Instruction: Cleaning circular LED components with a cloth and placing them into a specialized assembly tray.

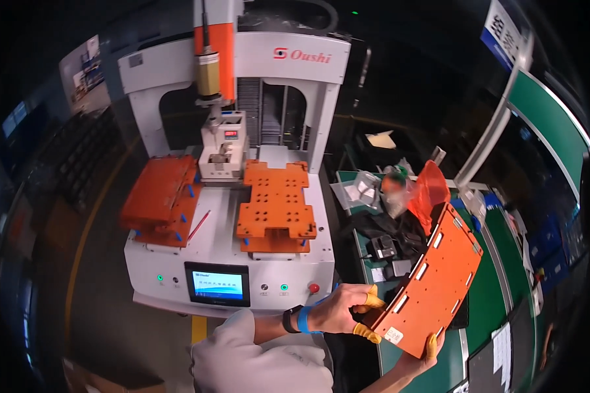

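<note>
Two fixtures sit behind the touchscreen on the gantry machine; the worktop and jig plate are to its right.

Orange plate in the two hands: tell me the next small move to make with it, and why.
I'd probably slide the right hand farther up the right edge of the orange plate: it and the left hand both hold the plate near its lower end, while no hand shows at the far end.

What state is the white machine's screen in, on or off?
On: the screen glows blue and white, with lines of writing showing.
</note>
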A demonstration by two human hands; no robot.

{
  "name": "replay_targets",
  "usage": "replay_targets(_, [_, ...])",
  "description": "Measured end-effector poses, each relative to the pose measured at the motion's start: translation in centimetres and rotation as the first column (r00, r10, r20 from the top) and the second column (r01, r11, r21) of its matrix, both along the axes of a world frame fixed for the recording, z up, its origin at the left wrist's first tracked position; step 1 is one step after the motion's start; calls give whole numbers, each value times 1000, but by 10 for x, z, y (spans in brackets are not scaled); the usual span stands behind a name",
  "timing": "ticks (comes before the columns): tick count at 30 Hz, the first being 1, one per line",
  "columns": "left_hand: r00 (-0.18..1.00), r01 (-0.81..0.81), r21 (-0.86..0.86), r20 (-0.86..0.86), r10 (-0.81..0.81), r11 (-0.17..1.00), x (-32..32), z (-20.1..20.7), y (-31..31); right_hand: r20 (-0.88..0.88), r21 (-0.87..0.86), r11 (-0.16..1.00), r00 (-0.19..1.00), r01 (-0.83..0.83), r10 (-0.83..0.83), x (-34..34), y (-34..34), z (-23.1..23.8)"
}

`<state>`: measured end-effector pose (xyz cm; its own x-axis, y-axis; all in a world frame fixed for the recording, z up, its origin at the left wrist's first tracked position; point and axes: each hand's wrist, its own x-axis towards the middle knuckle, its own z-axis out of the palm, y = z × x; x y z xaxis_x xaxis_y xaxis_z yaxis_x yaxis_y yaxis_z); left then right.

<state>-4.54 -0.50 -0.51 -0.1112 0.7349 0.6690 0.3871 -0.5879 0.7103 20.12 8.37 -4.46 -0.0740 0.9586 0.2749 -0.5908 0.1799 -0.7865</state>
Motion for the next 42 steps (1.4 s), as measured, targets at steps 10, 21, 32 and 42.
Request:
replay_targets(10, [675, -721, 49, 276, 684, 691, -82, -14, -51, 92, -75, 884, 880, -461, 466, -177, 31, 70])
replay_targets(21, [339, -885, -236, 260, 904, 400, -186, -42, -95, 70, -416, 489, 510, -767, 858, -354, 23, 35])
replay_targets(32, [324, -894, -168, 399, 858, 415, -210, -50, -66, 71, -523, 451, 490, -723, 869, -395, 61, 31])
replay_targets(42, [168, -961, -169, 271, 948, 219, -208, -71, -74, 579, 462, 813, 815, -354, 25, -349, 21, 27])
